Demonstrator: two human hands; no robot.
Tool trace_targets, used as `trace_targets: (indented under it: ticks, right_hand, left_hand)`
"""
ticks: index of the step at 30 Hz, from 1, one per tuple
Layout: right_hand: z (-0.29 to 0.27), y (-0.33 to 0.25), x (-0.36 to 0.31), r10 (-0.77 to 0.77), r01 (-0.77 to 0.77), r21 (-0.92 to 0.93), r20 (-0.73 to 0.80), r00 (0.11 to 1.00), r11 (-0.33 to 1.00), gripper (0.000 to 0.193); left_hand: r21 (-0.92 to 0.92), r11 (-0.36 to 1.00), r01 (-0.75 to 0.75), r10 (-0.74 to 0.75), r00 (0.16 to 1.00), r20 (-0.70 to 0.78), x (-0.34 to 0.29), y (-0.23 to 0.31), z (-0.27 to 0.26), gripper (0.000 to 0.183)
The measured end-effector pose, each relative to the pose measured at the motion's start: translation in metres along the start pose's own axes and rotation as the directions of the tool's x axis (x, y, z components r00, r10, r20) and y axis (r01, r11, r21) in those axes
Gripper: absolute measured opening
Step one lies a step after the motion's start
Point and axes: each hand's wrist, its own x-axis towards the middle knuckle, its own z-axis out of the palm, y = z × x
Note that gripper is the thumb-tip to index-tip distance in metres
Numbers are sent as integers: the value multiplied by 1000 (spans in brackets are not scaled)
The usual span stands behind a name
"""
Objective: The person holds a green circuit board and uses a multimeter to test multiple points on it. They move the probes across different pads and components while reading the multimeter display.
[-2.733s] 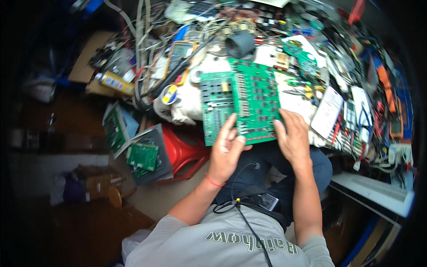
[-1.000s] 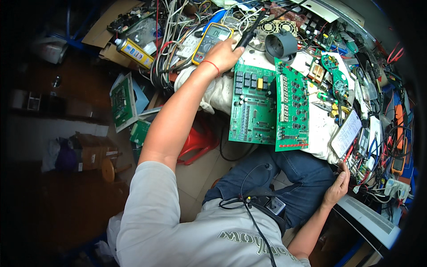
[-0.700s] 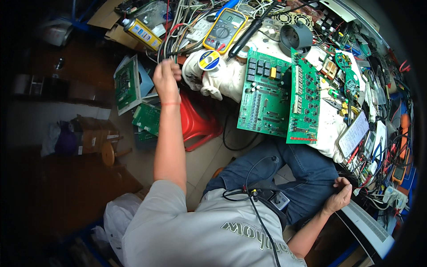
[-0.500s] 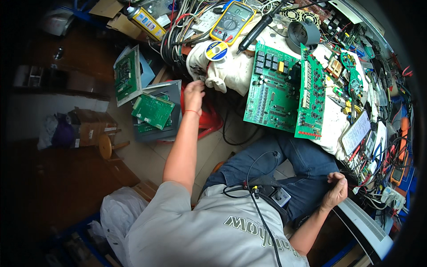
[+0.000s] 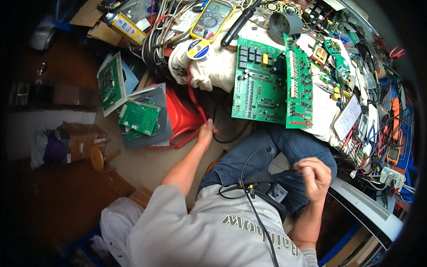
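Fingers (image 5: 209, 127) of the left hand (image 5: 206, 133) were curled shut around a red cable (image 5: 192, 91), which ran from the grip up to the bench edge beside the white cloth (image 5: 213, 66). Just left of those fingers stood the red plastic stool (image 5: 180, 116); against it leaned a grey panel (image 5: 153, 120) carrying a small green board (image 5: 138, 116). Further left, well apart, sat a brown cardboard box (image 5: 80, 140) with a pale rectangular label on its side. The right hand (image 5: 315, 175) was closed in a loose fist over the lap, above blue jeans (image 5: 284, 151); whether it gripped the thin dark wire near it could not be told. Above and right of the left fingers, two large green circuit boards (image 5: 271, 84) lay side by side on the cloth, overhanging the bench edge. Beyond them: a yellow multimeter (image 5: 211, 18), a black probe-like tool (image 5: 235, 24), a round solder reel (image 5: 198, 48) with a blue-and-yellow label, and a grey cylindrical part (image 5: 282, 22). At far upper left a yellow spray can (image 5: 123, 27) with a blue label band lay on flattened cardboard. Right of the boards, a white rectangular printed card (image 5: 348, 116) rested tilted among tangled wires.
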Motion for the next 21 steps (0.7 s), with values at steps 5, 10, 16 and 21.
trace_targets:
  ticks: [5, 10, 16, 21]
  right_hand:
    - [58, -38, 61, -142, 292, -214, 524, 839, 932, 42]
    - [136, 2, 80, -111, 347, -276, 618, 778, 896, 60]
    - [169, 54, 86, -224, 384, -218, 525, 821, 897, 56]
    - [135, 16, 84, 205, -63, -211, 770, 604, 976, 32]
  left_hand:
    - [-554, 829, -80, 184, 974, 134, -91, 91, 13, 50]
    - [-603, 797, 21, 6, 999, 43, -101, 157, 32, 49]
    - [-883, 380, 277, 194, 909, 368, -109, 223, 14, 47]
    - [-927, 7, 374, 451, 826, 337, -102, 285, -45, 41]
